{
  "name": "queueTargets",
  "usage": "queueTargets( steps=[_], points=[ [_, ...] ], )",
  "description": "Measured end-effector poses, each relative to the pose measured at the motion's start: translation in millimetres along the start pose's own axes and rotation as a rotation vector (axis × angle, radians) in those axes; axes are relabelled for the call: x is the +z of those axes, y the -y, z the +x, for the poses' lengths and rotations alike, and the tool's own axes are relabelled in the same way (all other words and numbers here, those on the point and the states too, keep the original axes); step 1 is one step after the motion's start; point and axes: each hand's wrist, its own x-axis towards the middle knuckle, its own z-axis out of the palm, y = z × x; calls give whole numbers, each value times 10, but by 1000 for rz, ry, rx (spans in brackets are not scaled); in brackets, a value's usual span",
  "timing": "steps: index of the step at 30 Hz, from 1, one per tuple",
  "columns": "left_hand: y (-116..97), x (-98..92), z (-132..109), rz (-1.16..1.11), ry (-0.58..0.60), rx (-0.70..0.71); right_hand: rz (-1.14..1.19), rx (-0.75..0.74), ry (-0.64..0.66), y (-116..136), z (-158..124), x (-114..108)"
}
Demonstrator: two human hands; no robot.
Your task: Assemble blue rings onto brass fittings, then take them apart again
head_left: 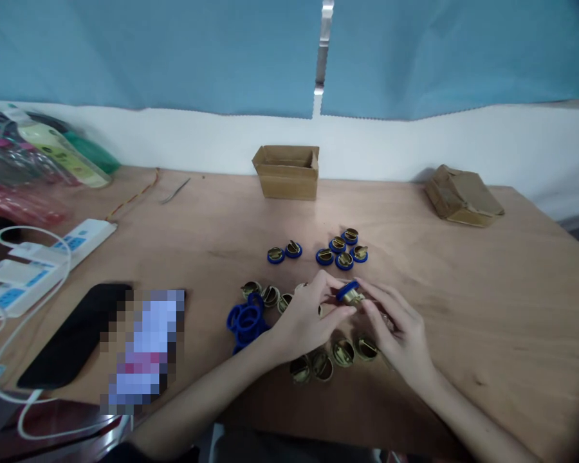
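Observation:
Between the fingertips of my left hand (305, 321) and my right hand (401, 329) is a round brass fitting with a blue ring (349, 292), tilted on its side. Both hands are closed on it, thumbs below and fingers above. Under and in front of my hands lie several brass fittings without blue rings (342, 352); my left hand partly hides others of them. Beside my left wrist is a pile of loose blue rings (248, 320). Beyond my hands sit several brass fittings wearing blue rings (344, 260), with a ringed pair (275, 255) to their left.
An open cardboard box (289, 183) stands at the back, and a crumpled cardboard box (463, 196) is at back right. To the left are a black phone (77, 334), a blurred-out phone-like device (147, 347), a power strip (43, 267) with white cables, and bottles (60, 151).

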Motion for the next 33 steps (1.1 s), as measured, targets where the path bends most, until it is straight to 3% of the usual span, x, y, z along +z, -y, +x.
queueTargets(
  steps=[7,12,19,25,33],
  points=[
    [-12,62,-10,-75,-29,-70,15,56,-56,2,-11,24],
    [-24,70,-46,-132,-28,-31,31,19,-49,27,-15,63],
    [-15,15,-161,118,-15,26,14,-54,-32,53,-61,153],
    [-31,-23,-195,134,46,87,30,-45,0,99,-71,134],
    [-68,-2,-225,200,-8,132,-22,-88,37,208,-73,111]
  ],
)
